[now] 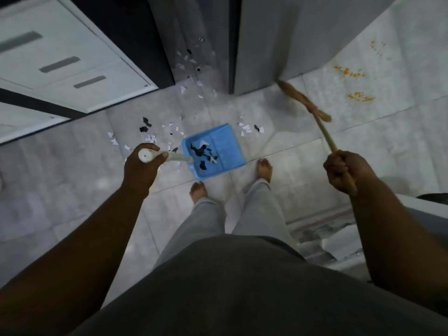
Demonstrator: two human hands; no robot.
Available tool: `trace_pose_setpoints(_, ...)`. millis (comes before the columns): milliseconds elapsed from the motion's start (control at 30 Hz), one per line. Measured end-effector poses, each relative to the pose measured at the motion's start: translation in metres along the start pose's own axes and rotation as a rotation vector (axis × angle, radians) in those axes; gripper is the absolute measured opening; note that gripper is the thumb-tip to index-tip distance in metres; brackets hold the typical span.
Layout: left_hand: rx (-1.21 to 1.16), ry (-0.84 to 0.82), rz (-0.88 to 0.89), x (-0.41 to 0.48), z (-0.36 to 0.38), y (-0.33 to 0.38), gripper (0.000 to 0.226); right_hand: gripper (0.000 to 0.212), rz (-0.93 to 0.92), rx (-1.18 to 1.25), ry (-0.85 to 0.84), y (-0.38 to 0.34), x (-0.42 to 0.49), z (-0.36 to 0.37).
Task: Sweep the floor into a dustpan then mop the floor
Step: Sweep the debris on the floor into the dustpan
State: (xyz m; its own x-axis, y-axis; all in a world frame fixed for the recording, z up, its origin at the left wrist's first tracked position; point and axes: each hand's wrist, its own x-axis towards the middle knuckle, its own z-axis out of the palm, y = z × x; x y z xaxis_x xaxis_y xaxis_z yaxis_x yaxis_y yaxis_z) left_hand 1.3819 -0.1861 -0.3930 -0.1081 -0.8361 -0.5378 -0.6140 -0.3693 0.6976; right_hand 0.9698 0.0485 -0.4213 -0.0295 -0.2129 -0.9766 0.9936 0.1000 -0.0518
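At the far left, well beyond my left grip, stood a white cabinet (72, 64) with three dark handle slots. My left grip (143, 163) was curled tight round the pale handle (175, 156) of the blue dustpan (228, 144). The thumb lay along the handle, and the handle's round end poked out of the fist toward the camera. The pan sat just right of that grip, its open edge turned away from me. I could not tell whether it rested on the grey tiled floor (60, 178) or hung just above it. Inside, at the handle end, lay black and white paper scraps (202, 152).

Loose pieces (150, 138) lay on the tiles just beyond the left grip. A trail of bits (191, 69) ran farther off into the gap between the cabinet and a tall grey unit (278, 44). A small cluster (249, 128) lay just past the pan's far right corner. Between the two grips, nearer me than the pan, were my bare feet (264, 168) and grey trouser legs.

My right grip (341, 170) was fisted round the wooden stick of the broom (303, 100). The stick ran up and leftward from that grip to the bristle head, which was blurred and lay near the foot of the grey unit. Orange stains (360, 95) marked the floor beyond the right grip, right of the bristles.
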Motion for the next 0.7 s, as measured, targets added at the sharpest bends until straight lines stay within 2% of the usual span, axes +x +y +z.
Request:
trace_pose_setpoints(100,-0.017,-0.019,0.003,0.005,-0.025,-0.019,0.022,0.032,-0.026,0.121,0.015,0.04,0.018,0.008)
trace_pose_setpoints(233,-0.012,-0.013,0.019,0.011,-0.057,-0.041,0.021,0.033,0.032,0.257,-0.025,0.113,0.042,0.036)
trace_pose_setpoints(433,-0.032,0.017,0.015,0.019,-0.089,-0.066,0.02,0.029,0.107,0.198,-0.078,0.208,0.04,0.082)
trace_pose_setpoints(567,0.003,0.052,0.0,0.016,-0.096,-0.071,0.021,0.034,0.137,0.074,-0.118,0.217,0.021,0.077)
trace_pose_setpoints(700,0.029,0.034,0.009,0.017,-0.096,-0.066,0.023,0.035,0.087,0.035,-0.112,0.191,0.003,0.057)
